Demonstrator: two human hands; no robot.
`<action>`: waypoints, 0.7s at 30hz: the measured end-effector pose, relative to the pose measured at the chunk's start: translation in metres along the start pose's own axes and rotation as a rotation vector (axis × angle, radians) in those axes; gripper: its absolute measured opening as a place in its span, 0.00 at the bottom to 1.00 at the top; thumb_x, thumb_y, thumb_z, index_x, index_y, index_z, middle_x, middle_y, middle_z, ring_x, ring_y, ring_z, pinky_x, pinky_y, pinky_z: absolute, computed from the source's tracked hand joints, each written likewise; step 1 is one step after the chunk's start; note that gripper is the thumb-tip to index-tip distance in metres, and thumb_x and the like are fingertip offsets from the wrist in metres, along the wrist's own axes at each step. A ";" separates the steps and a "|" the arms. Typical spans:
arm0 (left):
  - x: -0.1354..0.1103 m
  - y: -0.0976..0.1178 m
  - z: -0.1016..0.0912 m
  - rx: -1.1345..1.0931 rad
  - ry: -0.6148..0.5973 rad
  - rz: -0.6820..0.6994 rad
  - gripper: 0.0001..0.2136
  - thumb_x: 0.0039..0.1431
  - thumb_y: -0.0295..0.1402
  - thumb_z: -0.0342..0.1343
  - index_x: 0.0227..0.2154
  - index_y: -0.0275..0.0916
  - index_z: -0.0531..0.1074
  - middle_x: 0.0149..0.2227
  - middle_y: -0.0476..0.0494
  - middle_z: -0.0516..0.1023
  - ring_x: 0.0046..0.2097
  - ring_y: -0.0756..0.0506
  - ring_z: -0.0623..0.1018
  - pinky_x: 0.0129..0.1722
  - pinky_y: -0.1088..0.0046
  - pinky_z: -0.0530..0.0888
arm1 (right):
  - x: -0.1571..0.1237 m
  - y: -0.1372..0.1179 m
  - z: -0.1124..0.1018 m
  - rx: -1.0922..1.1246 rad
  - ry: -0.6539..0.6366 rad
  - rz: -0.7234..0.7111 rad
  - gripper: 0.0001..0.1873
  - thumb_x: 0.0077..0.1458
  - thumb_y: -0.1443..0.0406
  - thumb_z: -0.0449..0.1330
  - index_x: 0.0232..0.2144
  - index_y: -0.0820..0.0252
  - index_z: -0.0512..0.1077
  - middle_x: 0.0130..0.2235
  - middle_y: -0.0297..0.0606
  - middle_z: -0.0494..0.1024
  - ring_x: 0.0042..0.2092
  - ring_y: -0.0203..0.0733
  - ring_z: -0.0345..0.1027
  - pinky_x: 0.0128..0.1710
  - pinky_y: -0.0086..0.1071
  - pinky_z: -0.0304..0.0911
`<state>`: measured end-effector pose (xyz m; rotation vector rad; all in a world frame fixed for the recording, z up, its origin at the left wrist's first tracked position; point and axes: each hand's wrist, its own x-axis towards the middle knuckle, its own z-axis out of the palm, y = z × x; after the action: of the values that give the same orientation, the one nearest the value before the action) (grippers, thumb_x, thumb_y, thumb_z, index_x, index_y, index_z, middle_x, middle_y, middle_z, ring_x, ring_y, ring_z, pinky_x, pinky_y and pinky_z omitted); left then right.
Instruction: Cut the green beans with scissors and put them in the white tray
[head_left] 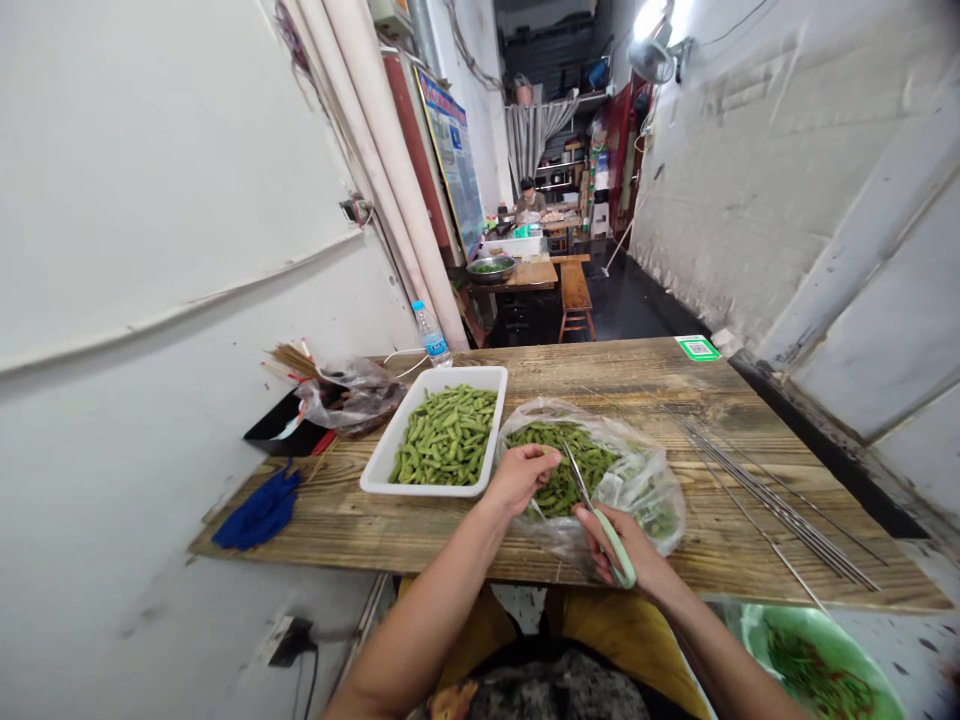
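My right hand is wrapped round the pale green handles of a pair of scissors. The scissors' blades point up and to the left, their tips close to my left fingers. Pinched together, the fingertips of my left hand hold an edamame pod, mostly hidden by them. Both hands are over a clear plastic bag, spread open on the wooden table with a heap of edamame pods inside. Left of the bag stands a white tray filled with plump green pods.
Long metal skewers lie on the table's right side. A water bottle, a black tray and a blue cloth are at the left. Below the right edge sits a green basin. A person sits far back.
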<state>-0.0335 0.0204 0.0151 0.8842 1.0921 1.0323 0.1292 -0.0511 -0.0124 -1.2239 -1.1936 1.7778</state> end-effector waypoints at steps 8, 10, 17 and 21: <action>0.003 -0.016 0.001 0.353 0.112 0.128 0.12 0.52 0.39 0.54 0.30 0.34 0.72 0.20 0.51 0.68 0.23 0.54 0.67 0.23 0.79 0.63 | -0.001 0.006 -0.002 -0.048 0.021 0.032 0.25 0.44 0.43 0.58 0.28 0.56 0.61 0.16 0.20 0.56 0.13 0.27 0.48 0.10 0.24 0.49; 0.003 -0.017 -0.002 0.504 0.035 0.136 0.11 0.53 0.37 0.52 0.31 0.34 0.73 0.19 0.52 0.66 0.22 0.53 0.65 0.24 0.78 0.62 | 0.000 0.008 -0.006 -0.090 0.017 0.006 0.25 0.45 0.43 0.58 0.34 0.57 0.63 0.16 0.20 0.56 0.14 0.28 0.48 0.11 0.24 0.50; -0.003 -0.010 -0.006 0.871 -0.127 0.276 0.16 0.57 0.38 0.47 0.22 0.34 0.71 0.19 0.53 0.64 0.26 0.52 0.63 0.27 0.77 0.59 | -0.001 0.004 -0.020 -0.300 -0.014 -0.094 0.25 0.49 0.45 0.56 0.39 0.59 0.67 0.16 0.23 0.58 0.17 0.29 0.51 0.15 0.24 0.48; -0.005 -0.006 -0.008 0.877 -0.190 0.227 0.16 0.56 0.38 0.47 0.29 0.33 0.76 0.22 0.51 0.69 0.28 0.51 0.66 0.30 0.77 0.61 | -0.005 0.000 -0.019 -0.319 -0.024 -0.085 0.23 0.49 0.45 0.56 0.35 0.58 0.68 0.15 0.22 0.57 0.16 0.28 0.49 0.15 0.23 0.47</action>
<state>-0.0405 0.0146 0.0092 1.8006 1.3098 0.5996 0.1490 -0.0500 -0.0134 -1.3091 -1.5643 1.5853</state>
